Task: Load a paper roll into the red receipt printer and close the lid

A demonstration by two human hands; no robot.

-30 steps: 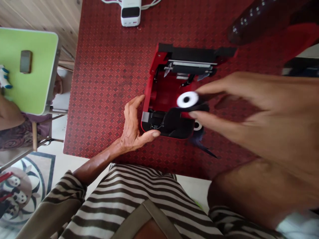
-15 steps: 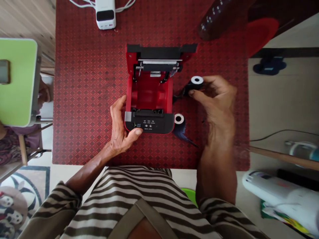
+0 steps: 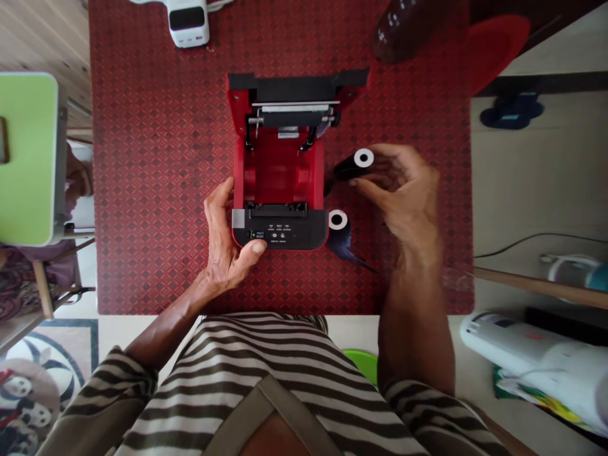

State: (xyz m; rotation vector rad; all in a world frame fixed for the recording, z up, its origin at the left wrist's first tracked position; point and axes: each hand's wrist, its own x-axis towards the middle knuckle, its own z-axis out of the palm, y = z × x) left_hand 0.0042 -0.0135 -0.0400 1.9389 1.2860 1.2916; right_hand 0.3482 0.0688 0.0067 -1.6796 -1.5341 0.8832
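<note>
A red and black label printer (image 3: 281,174) stands on the table with its lid raised and its inner bay showing. My left hand (image 3: 225,244) grips the printer's front left corner, thumb on the black front panel and fingers along the side. To the right of the printer, my right hand (image 3: 403,187) pinches a dark ribbon roll (image 3: 349,168) with a white core end facing up; a dark loose strip runs from it toward the printer. Beside the printer's front right corner stands a second roll (image 3: 337,220), its dark blue ribbon partly unwound onto the table.
The patterned red table (image 3: 156,126) carries a white charger-like device (image 3: 189,22) with cables at the back and a dark bottle (image 3: 396,38) at the back right. A green-topped side table (image 3: 31,158) is at the left, with a seated person's arm partly visible beyond it.
The view has shifted slightly, moving most things left and up. My right hand and its ribbon roll have come a little nearer to me; my left hand keeps its hold on the printer.
</note>
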